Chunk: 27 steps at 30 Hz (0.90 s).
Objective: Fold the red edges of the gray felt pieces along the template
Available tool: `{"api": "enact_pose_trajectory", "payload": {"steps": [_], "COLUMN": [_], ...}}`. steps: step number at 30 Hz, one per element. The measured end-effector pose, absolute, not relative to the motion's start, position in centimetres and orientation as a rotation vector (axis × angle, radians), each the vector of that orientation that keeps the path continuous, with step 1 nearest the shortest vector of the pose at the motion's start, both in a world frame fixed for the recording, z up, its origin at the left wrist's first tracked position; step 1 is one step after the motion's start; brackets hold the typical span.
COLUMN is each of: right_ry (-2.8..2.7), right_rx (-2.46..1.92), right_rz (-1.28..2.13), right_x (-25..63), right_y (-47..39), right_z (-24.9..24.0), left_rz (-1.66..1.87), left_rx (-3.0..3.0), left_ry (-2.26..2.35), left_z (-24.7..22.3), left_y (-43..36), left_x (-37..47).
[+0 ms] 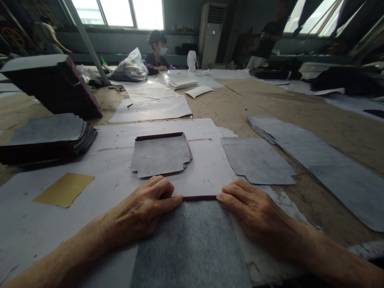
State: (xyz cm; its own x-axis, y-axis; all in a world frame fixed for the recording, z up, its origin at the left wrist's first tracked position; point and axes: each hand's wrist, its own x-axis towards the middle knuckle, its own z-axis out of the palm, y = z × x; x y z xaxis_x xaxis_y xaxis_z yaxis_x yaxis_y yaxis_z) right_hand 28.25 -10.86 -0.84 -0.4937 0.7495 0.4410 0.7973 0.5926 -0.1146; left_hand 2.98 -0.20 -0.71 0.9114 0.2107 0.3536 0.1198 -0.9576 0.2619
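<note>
- Gray panel (196, 248) nearest the camera, lying over white paper (114, 188) between the forearms; its far edge shows a dark red strip (199, 198).
- Left hand (144, 206): fingers bent, thumb and fingertips closed on the left end of the strip.
- Right hand (252, 208): same grip at the right end; strip exposed between the hands.
- Notched piece (160, 154) with a dark red far edge lies just beyond the left hand.
- Gray cut piece (258, 160) beyond the right hand; long gray sheets (318, 164) farther right.
- Yellow card (64, 189) at left, near the gray-topped stack (49, 130).
- Across the table (240, 96): masked person (157, 54), white fan (191, 61).
</note>
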Motion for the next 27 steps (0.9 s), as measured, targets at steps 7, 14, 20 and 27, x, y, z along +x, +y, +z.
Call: {"api": "enact_pose_trajectory", "payload": {"steps": [7,14,20,27], "right_ry": [-2.083,-1.876,-2.265,-2.38], "right_rx": [-1.448,-1.65,-1.213,-1.202], "right_rz": [0.062,0.188,-0.131,-0.128], "right_x": [28.3,28.2,22.5,22.0], "right_y": [-10.8,-9.5,-8.7,-8.8], "right_z": [-0.9,1.2,-0.6,-1.1], "left_rz": [0.571,0.587,0.578,0.648], "left_rx": [2.846,2.851,2.858,2.793], "left_ry": [0.268,0.241,0.245,0.213], "left_z": [-0.7,-0.8,-1.0,-0.6], "left_y": [-0.2,-0.1,-0.3,0.8], "left_x": [3.1,3.0,3.1,1.4]}}
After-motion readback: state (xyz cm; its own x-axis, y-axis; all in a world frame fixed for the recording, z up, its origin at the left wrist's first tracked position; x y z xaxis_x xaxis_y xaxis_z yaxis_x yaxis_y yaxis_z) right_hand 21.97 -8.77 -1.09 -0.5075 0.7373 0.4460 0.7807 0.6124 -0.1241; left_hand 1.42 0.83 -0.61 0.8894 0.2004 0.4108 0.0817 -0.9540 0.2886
